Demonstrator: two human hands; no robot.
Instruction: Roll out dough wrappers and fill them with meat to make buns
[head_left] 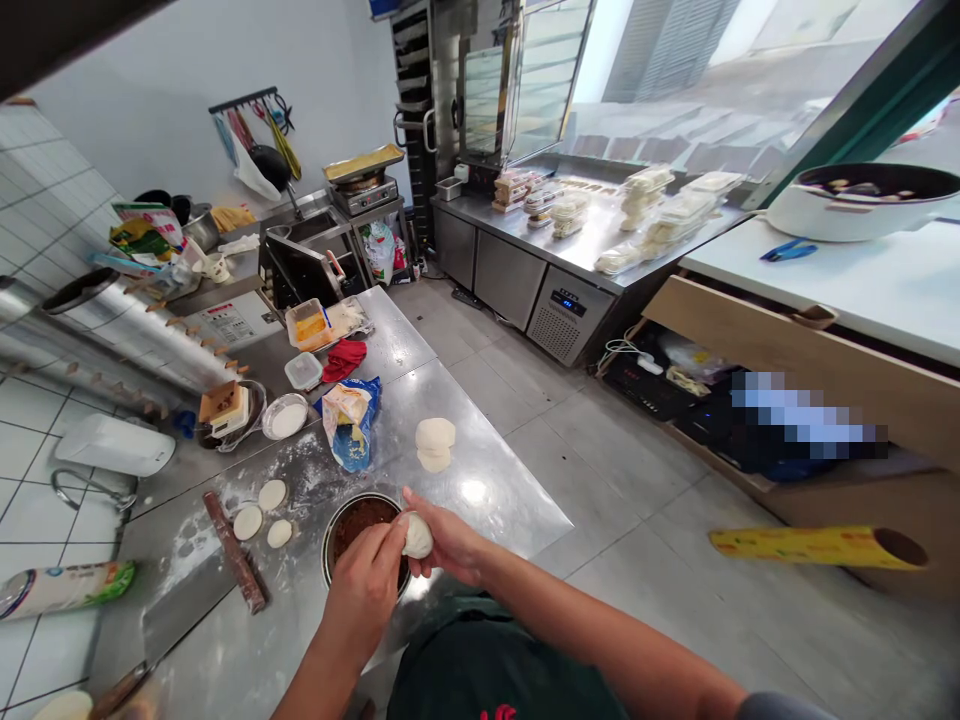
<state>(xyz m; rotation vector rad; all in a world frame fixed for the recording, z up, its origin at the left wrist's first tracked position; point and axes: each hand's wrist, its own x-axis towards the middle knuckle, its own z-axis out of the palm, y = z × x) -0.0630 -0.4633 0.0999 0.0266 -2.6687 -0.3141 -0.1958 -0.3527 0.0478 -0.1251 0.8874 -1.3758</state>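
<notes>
- steel tabletop (487, 480), floured toward its left side, carries the work.
- white dough ball (417, 537) is held in the air between both hands, over the near edge of the tabletop and just above the right rim of the metal bowl (331, 535).
- right hand (452, 543) cups the dough ball from the right, fingers curled close around it.
- left hand (366, 583) reaches in over the bowl, fingertips pinched together on the dough ball's left side.
- the metal bowl stands at the near edge and holds a dark brown filling.
- a wooden rolling pin (235, 552) lies left of the bowl, and three small flat dough discs (248, 522) lie on the flour between the two.
- a stack of dough rounds (435, 443) sits beyond the bowl toward the middle of the tabletop, well apart from the hands.
- a blue and yellow bag (350, 420) lies just left of that stack.
</notes>
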